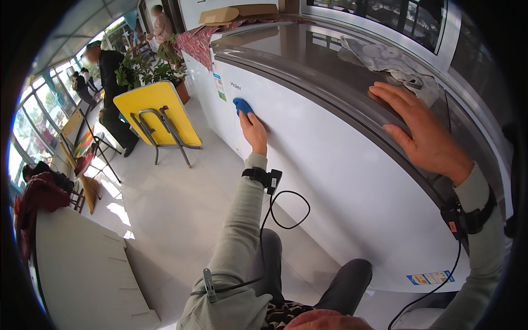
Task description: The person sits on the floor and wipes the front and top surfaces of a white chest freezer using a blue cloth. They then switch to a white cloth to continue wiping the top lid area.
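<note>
A long white Haier chest freezer (321, 144) with a brown-grey lid (272, 41) stands before me. My left hand (253, 134) presses a blue cloth (243, 106) against its white front, just below the maker's name. The fingers partly cover the cloth. My right hand (425, 128) rests palm down on the lid near its front edge, fingers spread, holding nothing. Close behind those fingers lies a crumpled grey-white rag (387, 62). Each wrist wears a strapped black device with a cable.
A folded yellow table (161, 111) leans upright by a potted plant (181, 90). A dark-clothed person (109, 78) sits beyond it; others are farther back. Cardboard (237, 14) and red patterned cloth (196, 43) lie at the freezer's far end. A white cabinet (82, 264) stands at lower left.
</note>
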Demonstrator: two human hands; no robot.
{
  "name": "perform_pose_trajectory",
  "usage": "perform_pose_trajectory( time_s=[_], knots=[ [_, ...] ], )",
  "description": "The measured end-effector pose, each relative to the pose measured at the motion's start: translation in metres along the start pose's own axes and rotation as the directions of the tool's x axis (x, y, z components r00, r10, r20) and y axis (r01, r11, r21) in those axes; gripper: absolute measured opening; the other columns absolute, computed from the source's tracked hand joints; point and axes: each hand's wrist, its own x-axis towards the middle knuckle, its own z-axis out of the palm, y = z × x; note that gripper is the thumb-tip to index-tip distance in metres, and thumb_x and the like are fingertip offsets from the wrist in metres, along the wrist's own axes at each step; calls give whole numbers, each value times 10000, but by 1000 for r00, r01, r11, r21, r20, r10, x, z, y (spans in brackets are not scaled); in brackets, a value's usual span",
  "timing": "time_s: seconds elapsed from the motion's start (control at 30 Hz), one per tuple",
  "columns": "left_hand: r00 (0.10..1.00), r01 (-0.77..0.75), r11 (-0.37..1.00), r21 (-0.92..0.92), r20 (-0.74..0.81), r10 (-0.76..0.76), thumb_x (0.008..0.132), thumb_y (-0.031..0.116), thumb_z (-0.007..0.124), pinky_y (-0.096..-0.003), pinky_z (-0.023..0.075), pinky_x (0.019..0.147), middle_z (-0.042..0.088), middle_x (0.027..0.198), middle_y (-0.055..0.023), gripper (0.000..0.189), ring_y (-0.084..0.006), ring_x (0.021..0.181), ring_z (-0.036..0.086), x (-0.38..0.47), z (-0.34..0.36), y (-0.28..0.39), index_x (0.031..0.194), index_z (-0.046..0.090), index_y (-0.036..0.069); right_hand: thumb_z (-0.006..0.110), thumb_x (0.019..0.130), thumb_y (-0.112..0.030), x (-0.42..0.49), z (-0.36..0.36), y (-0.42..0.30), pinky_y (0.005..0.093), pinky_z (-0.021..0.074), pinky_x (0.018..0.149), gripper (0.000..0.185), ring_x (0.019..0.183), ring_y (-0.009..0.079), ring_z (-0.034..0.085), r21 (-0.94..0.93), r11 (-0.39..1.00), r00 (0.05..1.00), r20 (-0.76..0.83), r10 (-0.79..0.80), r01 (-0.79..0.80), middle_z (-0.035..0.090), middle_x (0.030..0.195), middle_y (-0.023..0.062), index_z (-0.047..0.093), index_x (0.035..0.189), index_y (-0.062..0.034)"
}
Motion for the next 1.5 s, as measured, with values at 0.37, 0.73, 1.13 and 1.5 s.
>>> perform_pose_trajectory(
  time_s=[0.37, 0.73, 1.13, 1.5],
  knots=[
    [851, 522, 829, -201, 193, -488, 1063, 325, 384, -375, 343, 1149, 435, 1562, -154, 602, -303, 1402, 435, -68, -20, -54, 1595, 302, 54, 598, 971, -78, 0, -6, -2, 457, 331, 1204, 580, 1465, 323, 391, 3, 1000, 998, 55, 22, -23, 408, 1575, 124, 425, 1524, -89],
    [873, -433, 885, -174, 162, 459, 1071, 250, 511, -418, 291, 1202, 314, 1634, -224, 484, -407, 1486, 339, -82, -16, 107, 1483, 484, -5, 588, 962, -54, 2, -4, -4, 446, 303, 1220, 586, 1468, 313, 384, -17, 998, 996, 64, 63, -62, 409, 1578, 116, 418, 1523, -74],
    [995, 16, 997, -78, 96, -8, 1074, 328, 443, -382, 318, 1191, 445, 1553, -237, 577, -380, 1434, 422, 74, -4, 18, 1503, 414, -56, 575, 957, -46, 3, -7, -7, 450, 306, 1217, 579, 1479, 325, 368, 17, 998, 995, 80, 61, -62, 406, 1582, 121, 424, 1516, -68],
    [961, 12, 999, -48, 276, 2, 1091, 374, 399, -431, 156, 1258, 199, 1649, -296, 693, -412, 1547, 172, -93, -17, 48, 1562, 227, -104, 601, 1002, -153, 0, -2, 0, 464, 373, 1169, 504, 1421, 329, 437, -3, 1000, 1000, -12, -20, 20, 450, 1534, 125, 469, 1483, -81]
  ],
)
